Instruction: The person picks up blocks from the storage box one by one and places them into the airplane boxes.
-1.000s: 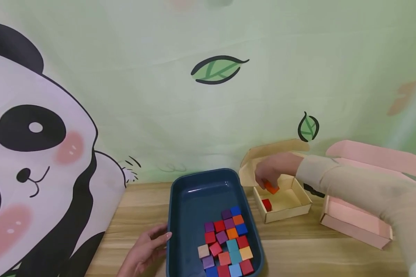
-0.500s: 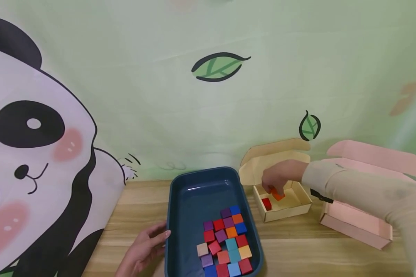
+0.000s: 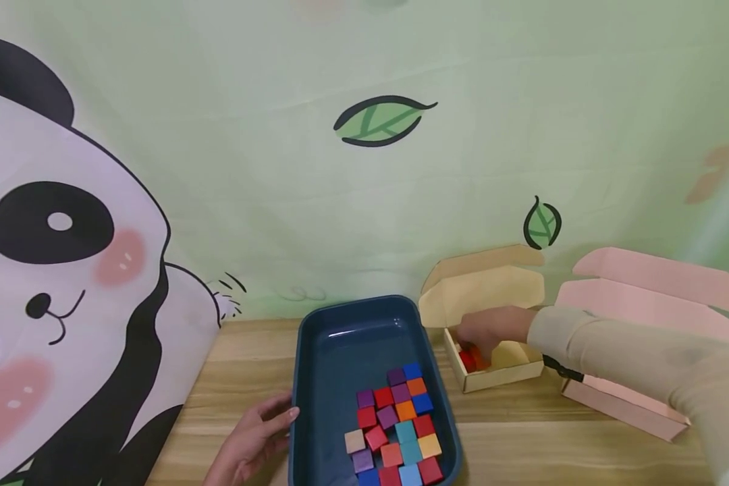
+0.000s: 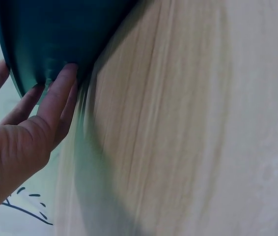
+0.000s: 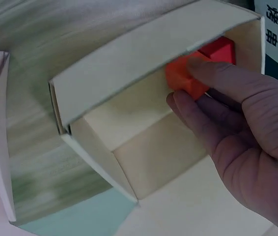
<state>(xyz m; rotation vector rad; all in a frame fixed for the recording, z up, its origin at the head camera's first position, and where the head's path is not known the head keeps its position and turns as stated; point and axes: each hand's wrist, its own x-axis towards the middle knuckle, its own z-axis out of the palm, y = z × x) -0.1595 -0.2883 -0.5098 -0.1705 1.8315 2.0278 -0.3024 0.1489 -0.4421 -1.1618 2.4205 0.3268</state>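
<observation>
My right hand [image 3: 492, 329] reaches into the small tan cardboard box [image 3: 503, 376] and pinches an orange cube [image 5: 180, 81] between thumb and fingers. Right beside that cube, in the box's corner, sits a red cube [image 5: 223, 49]. My left hand [image 3: 256, 432] rests against the left side of the dark blue tray [image 3: 343, 368], its fairly straight fingertips [image 4: 69, 71] touching the outer wall. Several colored cubes [image 3: 391, 454] lie together in the tray's right half, in red, purple, blue, orange, teal and tan.
A pink cardboard box [image 3: 626, 405] with its lid raised stands right of the tan box, under my right forearm. The tan box's lid [image 3: 486, 290] is raised toward the wall hanging. A black object [image 3: 561, 368] lies between both boxes, partly hidden.
My right hand has lowered the orange cube into the tan box, bringing it down next to the red cube. The left hand stays at the tray.
</observation>
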